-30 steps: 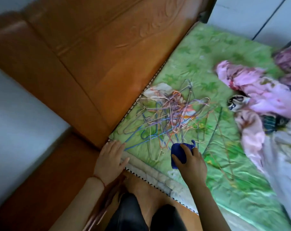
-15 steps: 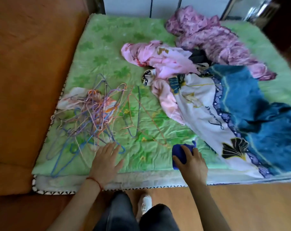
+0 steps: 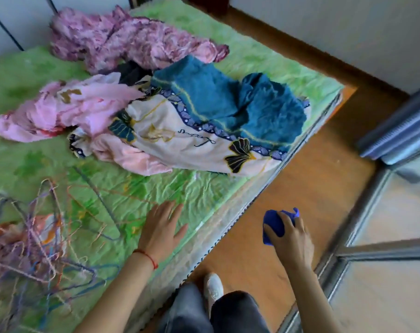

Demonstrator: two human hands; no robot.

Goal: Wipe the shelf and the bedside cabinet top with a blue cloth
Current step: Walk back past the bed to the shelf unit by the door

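Note:
My right hand (image 3: 291, 239) is closed around a crumpled blue cloth (image 3: 273, 224), held in the air over the wooden floor (image 3: 307, 188) beside the bed. My left hand (image 3: 162, 227) lies flat with fingers spread on the green bed cover (image 3: 136, 191) near the mattress edge. A red string circles the left wrist. No shelf or bedside cabinet shows in this view.
A heap of clothes (image 3: 180, 111) in pink, blue and cream lies across the bed. A tangle of wire hangers (image 3: 33, 241) sits at the left. A sliding glass door frame (image 3: 362, 217) runs along the right. My legs and a white shoe (image 3: 212, 288) stand between bed and door.
The view has swung right from the wooden headboard, across the bed, to the floor and glass door. My right hand with the cloth has come off the bed and is over the floor.

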